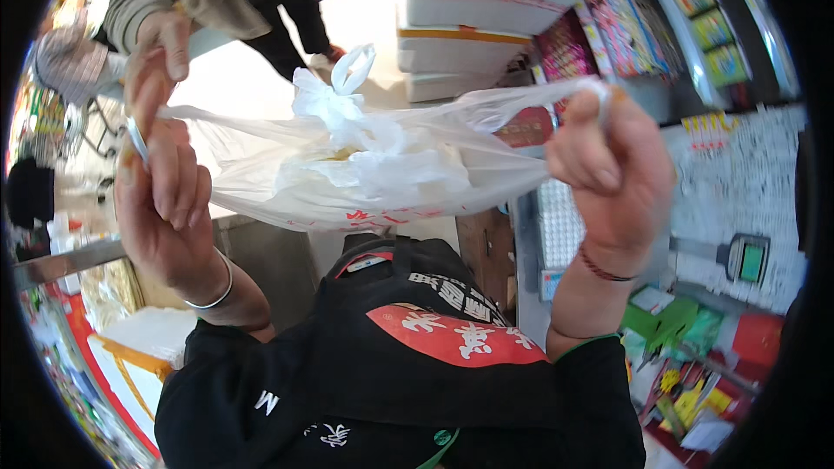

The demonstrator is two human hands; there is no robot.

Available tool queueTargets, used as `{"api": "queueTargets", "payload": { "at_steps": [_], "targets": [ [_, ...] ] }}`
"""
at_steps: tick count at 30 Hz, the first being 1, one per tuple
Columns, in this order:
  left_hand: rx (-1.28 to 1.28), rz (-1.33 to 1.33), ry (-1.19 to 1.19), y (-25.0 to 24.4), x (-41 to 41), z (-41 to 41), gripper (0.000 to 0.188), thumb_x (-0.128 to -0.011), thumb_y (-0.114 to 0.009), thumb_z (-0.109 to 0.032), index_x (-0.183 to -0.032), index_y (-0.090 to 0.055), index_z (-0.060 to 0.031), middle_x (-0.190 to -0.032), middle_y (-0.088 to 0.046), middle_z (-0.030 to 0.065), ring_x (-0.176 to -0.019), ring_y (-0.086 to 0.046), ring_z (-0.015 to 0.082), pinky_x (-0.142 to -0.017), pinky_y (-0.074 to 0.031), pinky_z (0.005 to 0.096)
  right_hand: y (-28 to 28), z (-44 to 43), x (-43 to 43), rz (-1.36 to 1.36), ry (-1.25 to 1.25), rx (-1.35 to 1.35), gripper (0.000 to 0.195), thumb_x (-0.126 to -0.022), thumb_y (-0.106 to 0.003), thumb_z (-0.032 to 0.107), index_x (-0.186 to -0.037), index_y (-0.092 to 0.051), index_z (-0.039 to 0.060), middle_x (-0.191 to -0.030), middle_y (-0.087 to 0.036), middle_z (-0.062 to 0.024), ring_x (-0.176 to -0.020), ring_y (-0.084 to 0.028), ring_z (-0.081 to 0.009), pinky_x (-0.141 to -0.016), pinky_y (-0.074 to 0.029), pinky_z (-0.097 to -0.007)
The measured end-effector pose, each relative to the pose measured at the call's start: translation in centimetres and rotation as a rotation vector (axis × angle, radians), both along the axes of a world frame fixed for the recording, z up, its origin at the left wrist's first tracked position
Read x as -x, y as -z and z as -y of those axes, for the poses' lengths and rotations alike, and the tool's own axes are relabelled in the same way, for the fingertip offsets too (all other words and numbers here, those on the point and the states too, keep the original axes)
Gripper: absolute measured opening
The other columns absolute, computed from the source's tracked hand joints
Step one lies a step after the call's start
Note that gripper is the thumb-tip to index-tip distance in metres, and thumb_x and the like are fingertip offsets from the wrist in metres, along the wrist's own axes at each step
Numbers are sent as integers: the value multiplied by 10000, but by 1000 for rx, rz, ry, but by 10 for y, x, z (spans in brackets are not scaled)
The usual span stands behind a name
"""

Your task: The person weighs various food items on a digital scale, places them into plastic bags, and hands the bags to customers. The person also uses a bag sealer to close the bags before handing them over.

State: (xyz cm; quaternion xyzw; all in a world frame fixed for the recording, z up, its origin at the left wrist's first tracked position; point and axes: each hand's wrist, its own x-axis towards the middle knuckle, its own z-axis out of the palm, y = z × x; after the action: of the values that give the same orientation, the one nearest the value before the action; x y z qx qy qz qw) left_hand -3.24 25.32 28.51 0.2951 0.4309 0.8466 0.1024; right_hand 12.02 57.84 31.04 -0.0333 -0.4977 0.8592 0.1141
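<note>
A thin translucent plastic bag point(260, 202) with red print is stretched wide between my two hands in front of my chest. My left hand point(163, 189) grips one handle, and my right hand point(616, 169) pinches the other. Inside lies a smaller white plastic bag point(365, 137), its knotted top sticking up through the opening. Its contents are hidden, apart from a yellowish patch. Another person's hand point(166, 39) reaches in from the upper left, right by my left fingers; whether the two hands touch, I cannot tell.
Stacked white foam boxes point(469, 0) with orange tape stand ahead. Packaged goods point(629, 26) line shelves at the upper right. On the right are a device with a small green screen point(750, 262) and a green box point(661, 319). A metal rail point(71, 264) runs at left.
</note>
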Motion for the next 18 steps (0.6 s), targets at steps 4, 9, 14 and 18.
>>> {"api": "queueTargets", "payload": {
  "at_steps": [4, 9, 14, 18],
  "targets": [
    [16, -93, 493, -63, 6, -95, 616, -1044, -354, -187, -1468, -66, 153, -800, -385, 3, -646, -347, 66, -601, -328, 199, -68, -60, -83, 23, 229, -190, 527, -1061, -374, 329, -1300, -456, -134, -514, -318, 82, -457, -225, -25, -469, -193, -209],
    [-256, -300, 653, -139, -61, -236, 582, -1033, -360, -204, -1451, -165, 151, -799, -410, 9, -656, -399, 97, -643, -378, 247, -130, -113, -217, -142, 688, -482, 521, -1052, -433, 235, -1386, -322, -148, -544, -331, 50, -472, -236, -26, -480, -205, -200],
    [-250, -262, 819, -105, -106, -333, 538, -1033, -362, -182, -1433, -236, 154, -758, -372, -17, -695, -391, 96, -722, -370, 264, -121, -113, -332, -289, 897, -535, 486, -1053, -408, 211, -1380, -340, -142, -554, -336, 37, -482, -243, -37, -496, -223, -204],
    [-164, -190, 905, -43, -137, -403, 508, -1033, -364, -165, -1419, -293, 157, -726, -342, -37, -726, -384, 95, -784, -363, 277, -57, -128, -365, -270, 1050, -301, 451, -1034, -424, 172, -1376, -369, -117, -585, -356, 36, -481, -260, -37, -480, -218, -205]
  ]
}}
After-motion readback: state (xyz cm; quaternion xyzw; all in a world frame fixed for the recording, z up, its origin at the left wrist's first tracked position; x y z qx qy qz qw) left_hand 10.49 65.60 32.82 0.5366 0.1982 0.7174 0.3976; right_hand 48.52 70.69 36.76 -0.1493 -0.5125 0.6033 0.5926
